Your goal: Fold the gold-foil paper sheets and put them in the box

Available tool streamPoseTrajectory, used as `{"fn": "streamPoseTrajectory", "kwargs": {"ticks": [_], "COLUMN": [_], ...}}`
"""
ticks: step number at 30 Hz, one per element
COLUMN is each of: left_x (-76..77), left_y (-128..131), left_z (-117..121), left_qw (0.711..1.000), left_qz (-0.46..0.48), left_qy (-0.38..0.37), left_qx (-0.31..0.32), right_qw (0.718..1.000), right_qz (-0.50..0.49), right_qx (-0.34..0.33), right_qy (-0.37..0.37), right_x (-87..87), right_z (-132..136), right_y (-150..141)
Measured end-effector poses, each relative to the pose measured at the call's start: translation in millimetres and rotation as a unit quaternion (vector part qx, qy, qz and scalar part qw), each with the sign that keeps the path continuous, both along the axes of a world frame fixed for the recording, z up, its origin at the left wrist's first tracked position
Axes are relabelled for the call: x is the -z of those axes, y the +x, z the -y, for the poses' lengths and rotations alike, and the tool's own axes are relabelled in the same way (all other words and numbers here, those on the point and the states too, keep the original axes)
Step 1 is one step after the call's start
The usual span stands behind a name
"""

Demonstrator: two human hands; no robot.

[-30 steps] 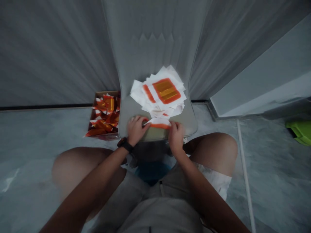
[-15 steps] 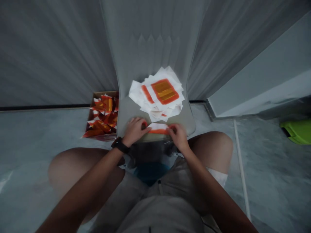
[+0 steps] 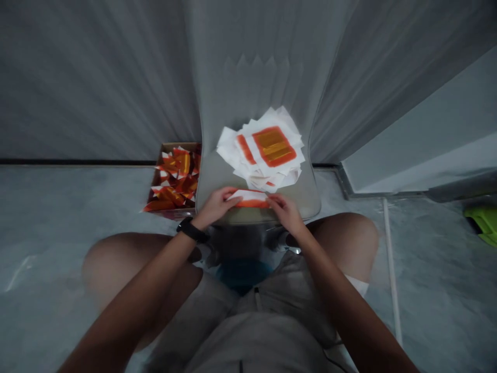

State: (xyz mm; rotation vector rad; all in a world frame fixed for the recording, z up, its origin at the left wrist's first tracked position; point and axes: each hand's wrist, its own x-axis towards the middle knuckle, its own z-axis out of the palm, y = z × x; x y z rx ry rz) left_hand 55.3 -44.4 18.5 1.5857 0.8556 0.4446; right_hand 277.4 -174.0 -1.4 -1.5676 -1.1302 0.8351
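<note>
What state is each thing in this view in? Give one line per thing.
White-and-orange paper: appears folded, held over the chair seat.
Left hand: holding the paper's left end.
Right hand: holding its right end.
Sheet stack: loose, uneven, on the seat.
Cardboard box: open, full of folded orange pieces.
Wristwatch: strapped on left wrist.

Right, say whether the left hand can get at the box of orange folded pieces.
Likely yes: the left hand sits close to the box, with only the chair seat's edge between them.

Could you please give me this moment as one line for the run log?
left hand: grips orange-edged white sheet | right hand: grips it too | nearby: sheet stack on chair seat, cardboard box
</note>
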Motion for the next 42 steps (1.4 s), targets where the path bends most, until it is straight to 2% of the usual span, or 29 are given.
{"fn": "streamPoseTrajectory", "kwargs": {"ticks": [9,12,15,20,25,31,36,42], "left_x": [-0.6,-3.9,-9.1,-19.4,-20.6,-19.3,-25.0,-13.3], "left_y": [0,0,-1,-5,-4,-5,-7,-2], "left_z": [-1,-1,-3,-8,-12,-11,-8,-5], "left_qw": [0.998,0.999,1.0,1.0,0.998,1.0,0.999,1.0], "left_qz": [0.016,0.012,-0.003,-0.002,0.008,0.015,0.003,0.009], "left_qy": [-0.049,-0.035,-0.023,-0.017,-0.011,0.01,-0.032,0.013], "left_qx": [-0.042,-0.022,0.01,0.012,0.068,0.001,0.043,-0.025], "right_qw": [0.999,0.999,1.0,0.998,0.997,0.994,0.993,0.996], "right_qz": [0.043,0.037,0.023,-0.002,0.003,0.016,0.051,0.037], "right_qx": [-0.01,-0.005,-0.002,-0.043,-0.072,-0.102,-0.109,-0.079], "right_qy": [0.025,0.02,-0.015,-0.039,-0.04,-0.043,-0.012,-0.016], "right_x": [-3.6,-5.6,-11.3,-21.2,-25.8,-32.6,-35.4,-27.5], "right_z": [-15,-20,-21,-21,-22,-23,-24,-26], "right_y": [-3,-6,-8,-7,-6,-4,-2,-6]}}
